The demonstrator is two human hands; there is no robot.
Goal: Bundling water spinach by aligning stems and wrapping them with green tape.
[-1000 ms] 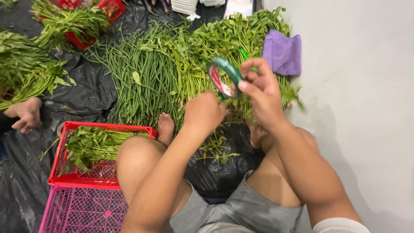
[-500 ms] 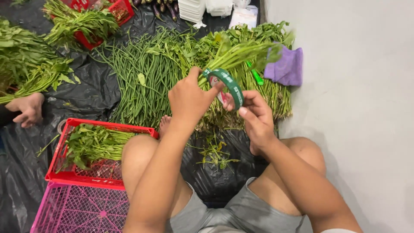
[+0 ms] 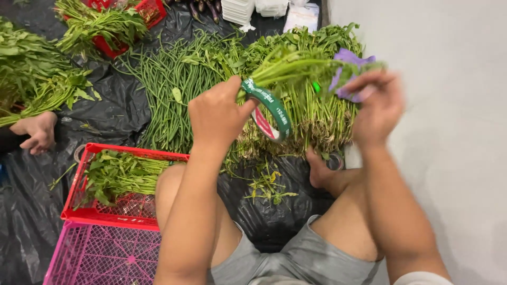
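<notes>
My left hand (image 3: 217, 115) grips the stem end of a bunch of leafy greens (image 3: 301, 66) that points right, above my lap. A green roll of tape (image 3: 270, 108) hangs at the stems, against my left thumb. My right hand (image 3: 376, 105) is blurred, off the roll, near the bunch's leafy tip with its fingers apart. I see nothing in it. Both hands hover over a pile of rooted greens (image 3: 317, 124) lying on black plastic sheeting (image 3: 111, 113).
Long beans (image 3: 169, 84) lie left of the pile. A red crate (image 3: 84, 214) with greens sits on a pink crate (image 3: 100, 256) by my left knee. Another person's hand (image 3: 37, 132) rests at far left. A purple cloth (image 3: 348, 57) lies by pale floor (image 3: 454, 132).
My right hand let go of the tape roll and swung out to the right. My left hand keeps the bunch and roll, now raised and turned sideways.
</notes>
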